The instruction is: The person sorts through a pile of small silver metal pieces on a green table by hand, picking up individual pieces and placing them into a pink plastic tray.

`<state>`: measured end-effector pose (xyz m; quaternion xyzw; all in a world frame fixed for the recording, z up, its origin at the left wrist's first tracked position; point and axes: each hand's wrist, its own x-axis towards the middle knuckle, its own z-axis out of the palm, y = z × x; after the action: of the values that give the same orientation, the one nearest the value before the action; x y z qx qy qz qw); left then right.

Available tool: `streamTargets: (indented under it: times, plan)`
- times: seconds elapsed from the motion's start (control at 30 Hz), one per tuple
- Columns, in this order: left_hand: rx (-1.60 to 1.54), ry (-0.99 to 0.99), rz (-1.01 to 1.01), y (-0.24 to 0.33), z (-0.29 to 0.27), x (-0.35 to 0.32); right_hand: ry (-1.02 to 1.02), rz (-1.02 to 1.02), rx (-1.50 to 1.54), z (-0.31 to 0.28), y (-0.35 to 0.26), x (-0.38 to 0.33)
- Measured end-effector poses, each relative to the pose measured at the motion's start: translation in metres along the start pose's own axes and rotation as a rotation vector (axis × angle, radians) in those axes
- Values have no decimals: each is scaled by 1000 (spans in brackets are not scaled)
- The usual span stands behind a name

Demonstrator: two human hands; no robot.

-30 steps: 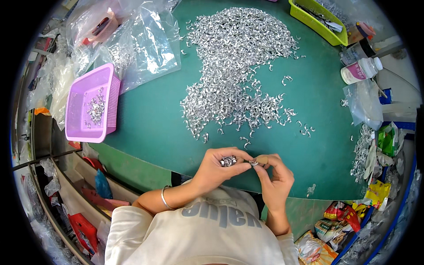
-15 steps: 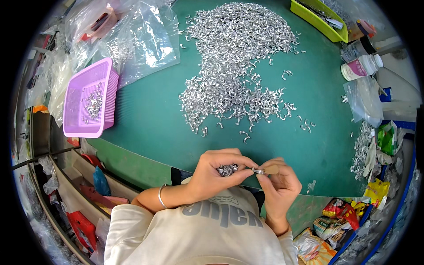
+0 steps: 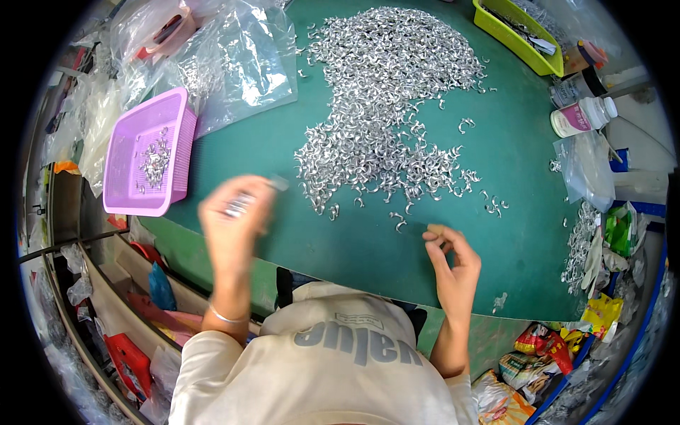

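Observation:
My left hand (image 3: 234, 212) is blurred by motion over the table between the purple basket and the pile. Several small curved silvery metal pieces (image 3: 240, 205) lie in its curled fingers, and a blurred shiny bit (image 3: 278, 183) shows at its fingertips. Over the table's near part, my right hand (image 3: 455, 265) pinches a small flat tan piece (image 3: 437, 229) between thumb and fingers; its material is unclear. Ahead spreads a big pile of like curved metal pieces (image 3: 382, 106). The purple basket (image 3: 182, 152) at the left has a small heap of them inside.
Clear plastic bags (image 3: 248, 85) lie at the far left of the green table (image 3: 340, 244). A yellow-green tray (image 3: 524, 46) stands at the far right, with a white bottle (image 3: 577, 118) nearer. More metal pieces (image 3: 581, 244) lie along the right edge. Cardboard-like compartments (image 3: 113, 283) flank me on the left.
My hands have parted. The left has swung left and forward toward the basket with the metal pieces; the right has moved slightly forward, keeping the tan piece.

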<state>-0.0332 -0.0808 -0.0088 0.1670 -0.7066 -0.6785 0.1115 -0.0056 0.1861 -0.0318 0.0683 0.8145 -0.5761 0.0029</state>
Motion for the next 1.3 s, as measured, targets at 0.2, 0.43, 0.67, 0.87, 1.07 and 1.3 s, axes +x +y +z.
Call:
streamTargets:
  times: [0.2,0.43,0.67,0.87,1.07,1.3]
  plan:
    - [814,575,362,3,-120,69,-16,-423,-538,22,8,29]
    - [-51,228,21,11,-57,31,19,-425,-521,26,30,32]
    - [-926,-720,-987,-31,50,-20,10,24,235,22,22,15]
    - [-662,-727,-695,-38,81,-43,-177,454,1139,18,13,-1]
    - [-169,-669,-16,-23,87,-44,-212,330,978,24,0,-15]
    - [-264,-645,-428,-5,80,-46,-78,126,701,28,-17,-21]
